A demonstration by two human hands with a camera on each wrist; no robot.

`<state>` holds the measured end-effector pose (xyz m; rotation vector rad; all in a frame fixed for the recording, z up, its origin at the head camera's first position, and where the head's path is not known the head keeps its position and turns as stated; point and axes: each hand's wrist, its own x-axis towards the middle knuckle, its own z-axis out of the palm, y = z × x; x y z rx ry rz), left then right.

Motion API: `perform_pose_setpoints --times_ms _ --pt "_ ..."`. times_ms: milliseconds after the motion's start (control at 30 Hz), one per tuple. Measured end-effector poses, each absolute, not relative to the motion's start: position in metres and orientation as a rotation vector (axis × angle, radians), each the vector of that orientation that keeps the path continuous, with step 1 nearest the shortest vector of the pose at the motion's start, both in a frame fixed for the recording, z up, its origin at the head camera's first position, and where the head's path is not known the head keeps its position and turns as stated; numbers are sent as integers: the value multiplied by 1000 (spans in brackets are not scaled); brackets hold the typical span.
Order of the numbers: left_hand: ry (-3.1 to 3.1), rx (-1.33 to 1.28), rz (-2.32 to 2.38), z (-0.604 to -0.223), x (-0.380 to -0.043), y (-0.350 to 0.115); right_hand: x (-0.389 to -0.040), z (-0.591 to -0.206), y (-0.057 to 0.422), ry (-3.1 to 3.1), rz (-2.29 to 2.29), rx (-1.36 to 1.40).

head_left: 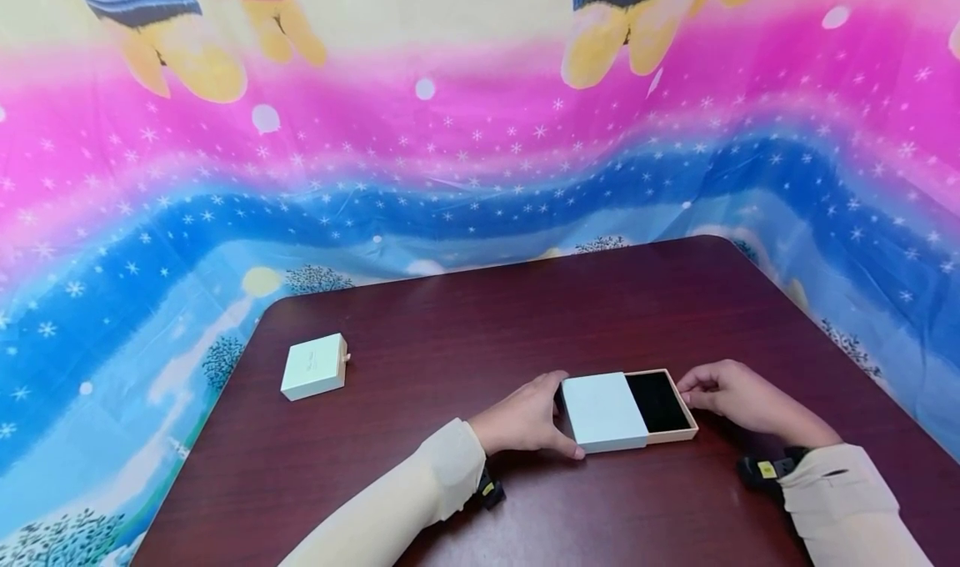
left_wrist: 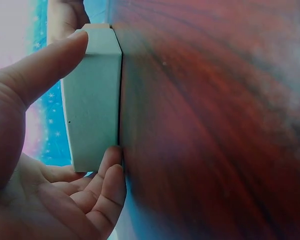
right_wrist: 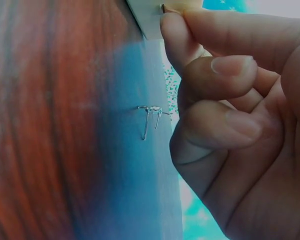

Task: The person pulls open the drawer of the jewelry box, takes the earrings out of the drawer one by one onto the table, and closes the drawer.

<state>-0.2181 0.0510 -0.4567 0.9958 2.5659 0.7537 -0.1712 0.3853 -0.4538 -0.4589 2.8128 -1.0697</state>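
Observation:
In the head view a white slide-out box [head_left: 604, 413] lies on the table with its drawer partly out to the right. The drawer's black lining [head_left: 659, 400] shows inside pale cream walls. My left hand [head_left: 528, 417] grips the white sleeve at its left end, thumb along the near side and fingers at the far side. In the left wrist view, the thumb presses the edge of the sleeve [left_wrist: 94, 105]. At the drawer's right end, my right hand [head_left: 723, 393] pinches a small pull tab between thumb and forefinger, mostly hidden by the fingertips; the other fingers curl inward.
A smaller white box [head_left: 313, 367] with a short tab on its right side sits at the table's left. The dark red wooden table [head_left: 450, 325] has rounded far corners. Behind it hangs a patterned pink and blue cloth [head_left: 465, 167].

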Motion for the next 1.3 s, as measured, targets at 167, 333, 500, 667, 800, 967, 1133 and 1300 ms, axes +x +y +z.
perform_pose_setpoints --times_ms 167,333,500,667,800,967,1133,1300 --pt "2573 1003 725 -456 -219 53 -172 -453 385 2809 -1072 -456" --pt "2581 1019 717 -456 -218 56 -171 -452 385 2798 -1080 -436" --pt "2591 1036 709 -455 -216 59 -171 -452 385 2797 -1088 -432" --pt "2592 1037 703 -453 -214 61 -170 -451 385 2792 -1088 -439" --pt "2597 1043 705 -453 -213 62 -170 -451 384 2793 -1077 -428" --pt "2602 1060 708 -454 -213 63 -170 -451 385 2796 -1071 -425" --pt "2600 1059 701 -454 -213 64 -170 -452 385 2788 -1077 -422" --pt "2591 1050 690 -452 -213 66 -170 -451 384 2780 -1092 -414"
